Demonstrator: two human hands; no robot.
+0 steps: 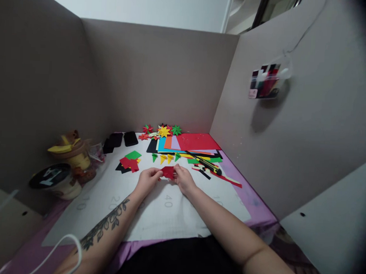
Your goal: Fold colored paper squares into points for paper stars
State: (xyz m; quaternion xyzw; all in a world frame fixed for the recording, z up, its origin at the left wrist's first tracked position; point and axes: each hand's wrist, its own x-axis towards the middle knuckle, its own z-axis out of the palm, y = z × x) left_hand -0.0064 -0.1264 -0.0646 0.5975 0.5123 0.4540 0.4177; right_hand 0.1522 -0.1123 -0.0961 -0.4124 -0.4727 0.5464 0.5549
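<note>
A small piece of red paper (168, 172), which looks partly folded, is held just above the white mat (154, 217). My left hand (150, 179) pinches its left edge between thumb and fingers. On the opposite edge, my right hand (182, 178) grips the same piece, its fingertips partly hidden behind the paper. Just beyond lie small folded paper points, among them a yellow one (163, 159) and a green one (154, 158). Left of my hands is a loose pile of paper squares, with a green square (133, 155) and red squares (129, 163) on top.
Folded paper stars (164, 131) stand at the back beside stacked coloured sheets (198, 142). A yellow and black utility knife (210, 166) lies among paper strips on the right. Black phone-like objects (130, 138), pots (77, 158) and a round black-lidded container (54, 179) line the left. Partitions surround the table.
</note>
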